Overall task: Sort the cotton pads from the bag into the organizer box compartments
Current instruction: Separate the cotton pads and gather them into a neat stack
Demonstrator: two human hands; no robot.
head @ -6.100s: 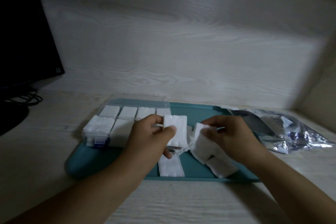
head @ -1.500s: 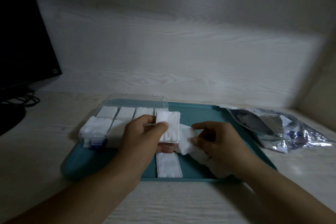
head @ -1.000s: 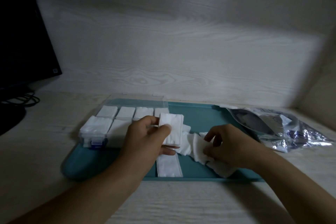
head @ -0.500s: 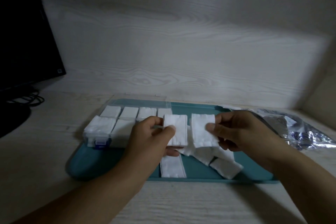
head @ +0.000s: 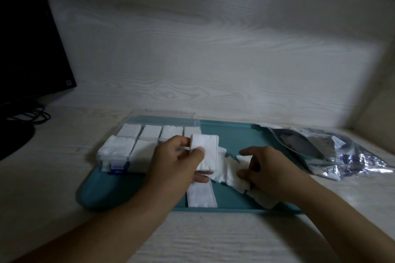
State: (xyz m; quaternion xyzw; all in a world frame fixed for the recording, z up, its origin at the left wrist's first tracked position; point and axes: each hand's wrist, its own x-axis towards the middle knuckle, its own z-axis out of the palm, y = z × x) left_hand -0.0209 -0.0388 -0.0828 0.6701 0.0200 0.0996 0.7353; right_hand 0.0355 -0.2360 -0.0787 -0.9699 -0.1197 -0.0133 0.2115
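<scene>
Since half a second before, the right hand [head: 269, 168] had dropped to pinch another loose pad [head: 237, 174] on the tray [head: 230, 134], best squared against the stack [head: 205, 151] the left hand [head: 177, 162] gripped, before the organizer box [head: 119, 151].

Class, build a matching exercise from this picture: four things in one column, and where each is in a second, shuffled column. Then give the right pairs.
Things
1. stack of cotton pads
2. foil bag
3. organizer box
4. monitor

Places
A. far left, off the tray
B. held in the left hand
C. right of the tray
D. left part of the tray

Pairs: 1-B, 2-C, 3-D, 4-A
</scene>
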